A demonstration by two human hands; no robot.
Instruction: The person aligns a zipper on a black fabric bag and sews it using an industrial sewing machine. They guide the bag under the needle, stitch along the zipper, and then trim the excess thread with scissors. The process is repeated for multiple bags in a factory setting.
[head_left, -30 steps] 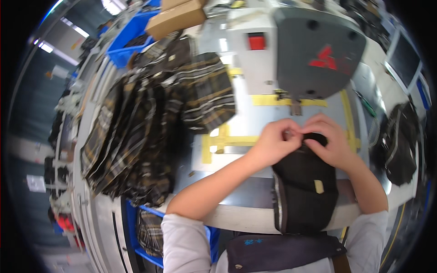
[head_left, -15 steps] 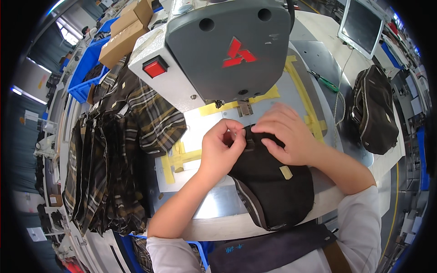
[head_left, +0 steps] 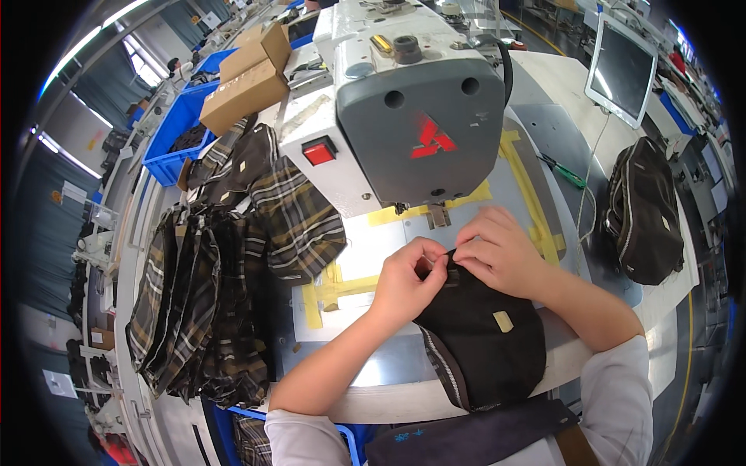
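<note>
The dark fabric pouch [head_left: 482, 342] lies on the surface [head_left: 373, 365] right in front of me, its long axis running from my body toward the sewing machine [head_left: 412, 116], and both my left hand [head_left: 408, 278] and right hand [head_left: 501, 252] have their fingers pinched shut on its far top edge, about equally near. Just beyond that edge sits the presser foot [head_left: 437, 215] over yellow tape [head_left: 536, 202]. Plaid fabric pieces [head_left: 233, 264] lie stacked to my left; another dark bag [head_left: 645, 210] lies far right.

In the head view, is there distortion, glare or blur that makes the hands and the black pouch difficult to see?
Head view: fisheye bends the table edge; black corners. Even bright light, hands and black pouch sharp. Rim things small and soft.
</note>
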